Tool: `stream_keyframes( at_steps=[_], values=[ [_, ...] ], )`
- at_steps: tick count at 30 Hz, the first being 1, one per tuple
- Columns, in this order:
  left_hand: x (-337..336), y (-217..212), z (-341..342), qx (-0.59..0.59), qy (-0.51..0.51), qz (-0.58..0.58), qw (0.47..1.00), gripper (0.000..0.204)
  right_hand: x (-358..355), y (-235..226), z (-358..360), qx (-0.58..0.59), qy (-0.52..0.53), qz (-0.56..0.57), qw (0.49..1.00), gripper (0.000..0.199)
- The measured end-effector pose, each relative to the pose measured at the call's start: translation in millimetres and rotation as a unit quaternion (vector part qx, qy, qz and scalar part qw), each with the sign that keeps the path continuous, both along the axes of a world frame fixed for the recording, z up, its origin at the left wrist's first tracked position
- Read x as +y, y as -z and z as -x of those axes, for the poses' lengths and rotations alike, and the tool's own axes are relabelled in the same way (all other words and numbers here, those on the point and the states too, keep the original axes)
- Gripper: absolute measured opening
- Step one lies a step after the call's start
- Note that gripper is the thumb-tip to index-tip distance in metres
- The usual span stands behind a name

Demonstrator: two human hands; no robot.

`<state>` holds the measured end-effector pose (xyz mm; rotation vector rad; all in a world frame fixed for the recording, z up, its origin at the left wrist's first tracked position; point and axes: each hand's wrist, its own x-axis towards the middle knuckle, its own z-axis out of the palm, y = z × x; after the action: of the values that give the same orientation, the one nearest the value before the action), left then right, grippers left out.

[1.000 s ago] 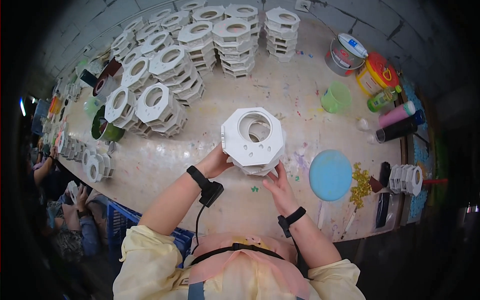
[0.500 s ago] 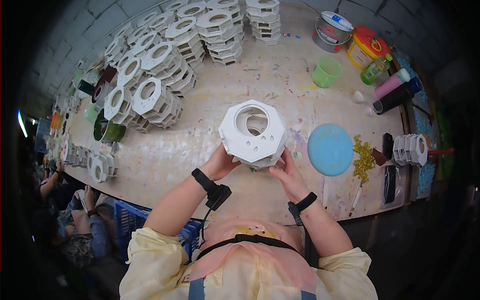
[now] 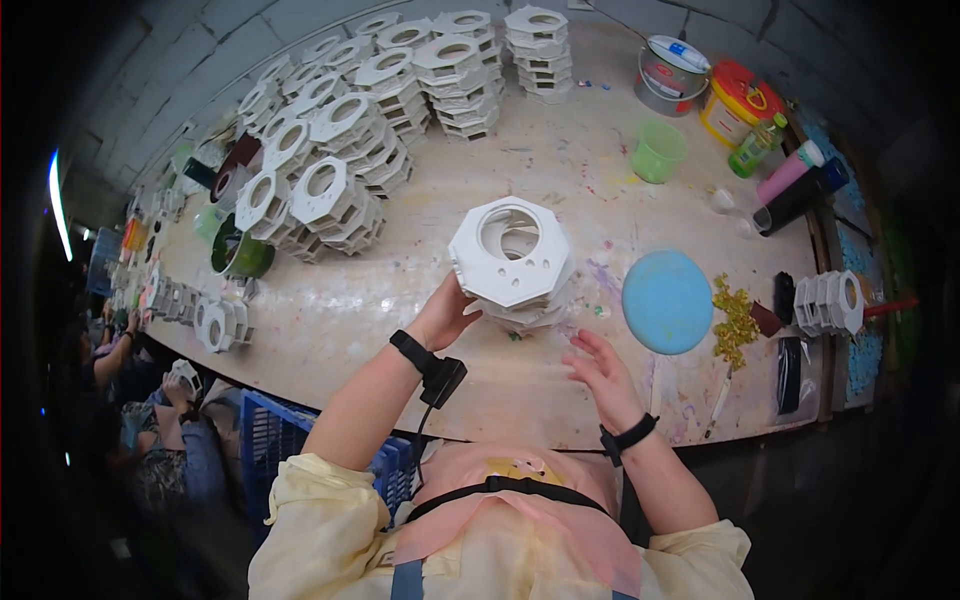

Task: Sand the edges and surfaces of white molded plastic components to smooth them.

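White octagonal frames [image 3: 512,275] were stacked just ahead of and between the hands. The left hand [image 3: 445,313] touched their near-left side, fingertips hidden, grip impossible to tell. The right hand [image 3: 606,380] was empty, fingers spread, near but apart. Even, level pressure from both sides seemed best to keep edges aligned.

The left hand [image 3: 445,316] has some fingers hidden behind the white octagonal piece [image 3: 512,292].
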<state>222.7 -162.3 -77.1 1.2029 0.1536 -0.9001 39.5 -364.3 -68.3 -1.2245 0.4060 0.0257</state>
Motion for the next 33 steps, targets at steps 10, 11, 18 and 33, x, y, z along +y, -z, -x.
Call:
stream_keyframes(
  at_steps=[10, 11, 18, 33],
  values=[
    [64.4, -25.3, 40.4, -0.077, 0.034, -0.072, 0.994, 0.04, -31.2, 10.7, 91.5, 0.087, -0.101, -0.103, 0.986, 0.023],
    [71.2, -31.9, 50.6, -0.078, 0.058, -0.078, 0.992, 0.04, -31.9, 13.5, 99.3, 0.084, -0.103, -0.119, 0.984, 0.023],
    [95.6, -42.9, 120.8, -0.058, 0.122, -0.144, 0.98, 0.03, -33.9, 45.6, 139.2, 0.076, -0.128, -0.013, 0.989, 0.024],
    [93.1, -104.9, 130.5, -0.37, 0.2, -0.072, 0.904, 0.048, 2.5, 76.7, 300.1, 0.445, -0.168, 0.397, 0.785, 0.052]
  ],
)
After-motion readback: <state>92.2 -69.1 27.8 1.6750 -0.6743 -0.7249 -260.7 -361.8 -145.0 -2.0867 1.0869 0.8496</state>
